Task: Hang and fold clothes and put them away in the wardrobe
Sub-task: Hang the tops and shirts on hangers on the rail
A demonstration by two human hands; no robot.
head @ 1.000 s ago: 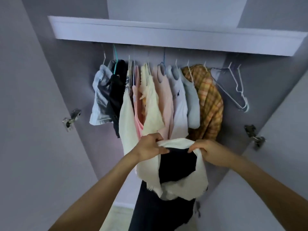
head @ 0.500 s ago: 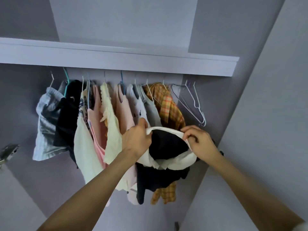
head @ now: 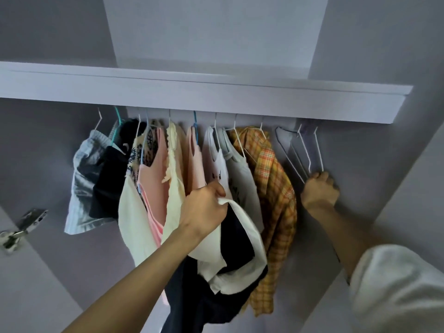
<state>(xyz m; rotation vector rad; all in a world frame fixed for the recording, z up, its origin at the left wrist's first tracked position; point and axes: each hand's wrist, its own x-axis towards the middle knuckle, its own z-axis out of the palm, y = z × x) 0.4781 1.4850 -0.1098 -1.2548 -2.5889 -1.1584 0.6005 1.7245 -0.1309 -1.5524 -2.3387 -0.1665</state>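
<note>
My left hand (head: 204, 210) grips the white collar of a black-and-white garment (head: 230, 267), which hangs down in front of the wardrobe. My right hand (head: 319, 191) is raised to the right and curls round the bottom of the empty white wire hangers (head: 310, 152) at the rail's right end. Several hung clothes fill the rail, among them an orange plaid shirt (head: 274, 179), white tops (head: 240, 174) and pink tops (head: 153, 183).
A pale wardrobe shelf (head: 216, 97) runs above the rail. Grey shorts (head: 84, 179) and a dark garment (head: 108, 179) hang at the left end. A metal door hinge (head: 21, 227) sits on the left panel. The right side panel (head: 408, 164) stands close to my right hand.
My right hand has let go of the garment's collar and moved up right to the empty hangers. The left hand alone now holds the garment, which sags lower.
</note>
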